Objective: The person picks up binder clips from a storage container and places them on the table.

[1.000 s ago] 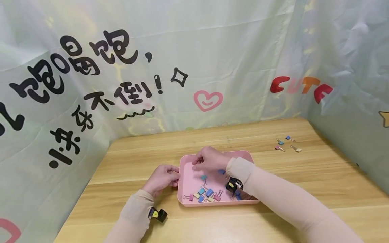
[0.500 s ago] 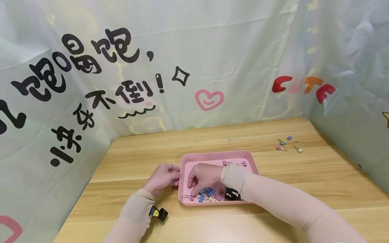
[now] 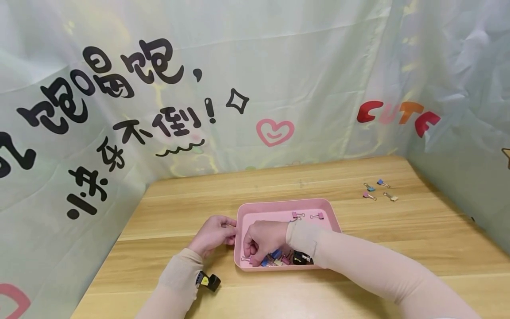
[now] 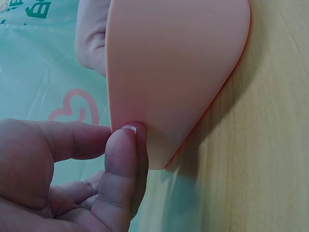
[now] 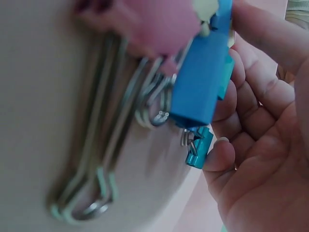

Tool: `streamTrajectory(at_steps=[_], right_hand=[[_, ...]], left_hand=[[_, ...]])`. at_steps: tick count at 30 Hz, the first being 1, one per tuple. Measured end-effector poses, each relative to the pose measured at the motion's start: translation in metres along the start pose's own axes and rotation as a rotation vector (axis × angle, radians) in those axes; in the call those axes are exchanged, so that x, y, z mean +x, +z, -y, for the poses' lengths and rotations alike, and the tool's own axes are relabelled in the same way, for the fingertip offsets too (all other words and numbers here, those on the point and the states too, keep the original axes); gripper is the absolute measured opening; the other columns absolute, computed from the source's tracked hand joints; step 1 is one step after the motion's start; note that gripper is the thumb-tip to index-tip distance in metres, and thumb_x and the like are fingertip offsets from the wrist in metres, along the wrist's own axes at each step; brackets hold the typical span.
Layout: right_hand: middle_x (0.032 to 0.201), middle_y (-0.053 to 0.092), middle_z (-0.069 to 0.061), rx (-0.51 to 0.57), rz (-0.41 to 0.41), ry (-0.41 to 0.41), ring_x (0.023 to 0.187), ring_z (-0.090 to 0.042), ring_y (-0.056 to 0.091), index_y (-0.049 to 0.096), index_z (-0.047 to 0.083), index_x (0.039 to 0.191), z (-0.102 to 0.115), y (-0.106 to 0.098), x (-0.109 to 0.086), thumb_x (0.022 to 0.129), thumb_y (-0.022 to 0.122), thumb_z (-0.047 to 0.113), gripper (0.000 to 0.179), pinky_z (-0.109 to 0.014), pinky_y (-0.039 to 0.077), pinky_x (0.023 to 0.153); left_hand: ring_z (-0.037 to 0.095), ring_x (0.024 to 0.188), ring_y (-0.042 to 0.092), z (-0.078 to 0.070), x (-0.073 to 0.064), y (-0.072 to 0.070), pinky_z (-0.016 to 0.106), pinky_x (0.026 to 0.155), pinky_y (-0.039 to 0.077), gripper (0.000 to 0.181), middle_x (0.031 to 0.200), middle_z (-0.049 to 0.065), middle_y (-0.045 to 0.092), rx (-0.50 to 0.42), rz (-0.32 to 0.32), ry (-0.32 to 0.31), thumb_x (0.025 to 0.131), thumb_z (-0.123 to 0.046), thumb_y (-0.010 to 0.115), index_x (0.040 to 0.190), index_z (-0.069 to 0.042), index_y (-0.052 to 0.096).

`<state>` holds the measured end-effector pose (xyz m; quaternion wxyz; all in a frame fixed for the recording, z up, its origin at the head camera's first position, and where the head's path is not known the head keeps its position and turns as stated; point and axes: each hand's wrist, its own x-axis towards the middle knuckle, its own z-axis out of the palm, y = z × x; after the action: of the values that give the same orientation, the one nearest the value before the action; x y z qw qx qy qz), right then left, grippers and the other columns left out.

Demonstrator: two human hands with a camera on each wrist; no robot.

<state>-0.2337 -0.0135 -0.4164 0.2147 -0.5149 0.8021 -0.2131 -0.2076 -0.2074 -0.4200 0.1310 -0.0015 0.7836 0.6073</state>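
A pink tray (image 3: 279, 204) stands on the table with its left wall between the thumb and index finger of my left hand (image 3: 214, 235). In the left wrist view the thumb (image 4: 120, 154) presses the wall's outside. My right hand (image 3: 266, 241) reaches down inside the tray's front left, fingers bent. Its thumb and index finger are at a pink binder clip (image 3: 252, 260); whether they pinch it is unclear. The right wrist view shows a blue binder clip (image 5: 198, 79) hiding some fingertips, with a teal binder clip (image 5: 199, 149) near another fingertip. Several mixed-colour clips lie under the hand.
Two pink binder clips (image 3: 317, 215) lie along the tray's back right. Several more clips, including a yellow one (image 3: 392, 197) and a blue one (image 3: 383, 182), lie on the table at the back right. A printed curtain (image 3: 303, 79) stands behind the table.
My right hand has moved from the tray's back left down to the front left clips, uncovering two pink clips at the back. My left hand stays on the tray's left wall.
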Motion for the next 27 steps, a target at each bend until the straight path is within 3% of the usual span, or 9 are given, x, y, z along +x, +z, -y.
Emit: streamTrajectory(at_steps=[9,15,22,27], right_hand=[[0.065,0.058,0.019,-0.04,-0.008,0.004,0.062,0.006,0.051,0.071,0.021,0.077,0.0,0.001,0.001,0.072,0.083,0.021,0.013,-0.012,0.045,0.061],[0.065,0.061,0.017,0.002,-0.03,0.01,0.06,0.005,0.052,0.071,0.02,0.077,-0.005,-0.002,0.001,0.074,0.083,0.02,0.012,-0.013,0.047,0.06],[0.071,0.065,0.011,0.121,-0.079,0.05,0.064,-0.001,0.057,0.07,0.017,0.08,-0.015,-0.018,-0.005,0.076,0.083,0.019,0.013,-0.017,0.05,0.063],[0.073,0.065,0.011,0.125,-0.138,0.046,0.067,-0.002,0.058,0.07,0.016,0.083,-0.03,-0.032,-0.014,0.078,0.08,0.018,0.011,-0.018,0.051,0.065]], left_hand=[[0.015,0.064,0.06,-0.001,-0.002,0.001,0.027,0.06,0.055,0.029,0.094,0.024,0.064,0.005,-0.008,0.002,0.086,0.002,0.064,0.113,0.014,0.057],[0.016,0.064,0.06,-0.001,-0.001,0.001,0.026,0.061,0.055,0.029,0.095,0.024,0.064,0.001,-0.01,-0.005,0.086,0.002,0.064,0.112,0.013,0.058],[0.015,0.065,0.061,-0.002,-0.001,0.001,0.026,0.06,0.055,0.028,0.092,0.021,0.065,-0.002,-0.008,-0.006,0.086,0.002,0.064,0.111,0.013,0.058],[0.016,0.066,0.061,-0.003,-0.002,0.001,0.026,0.061,0.055,0.026,0.092,0.021,0.064,0.011,-0.011,-0.01,0.086,0.003,0.063,0.11,0.013,0.058]])
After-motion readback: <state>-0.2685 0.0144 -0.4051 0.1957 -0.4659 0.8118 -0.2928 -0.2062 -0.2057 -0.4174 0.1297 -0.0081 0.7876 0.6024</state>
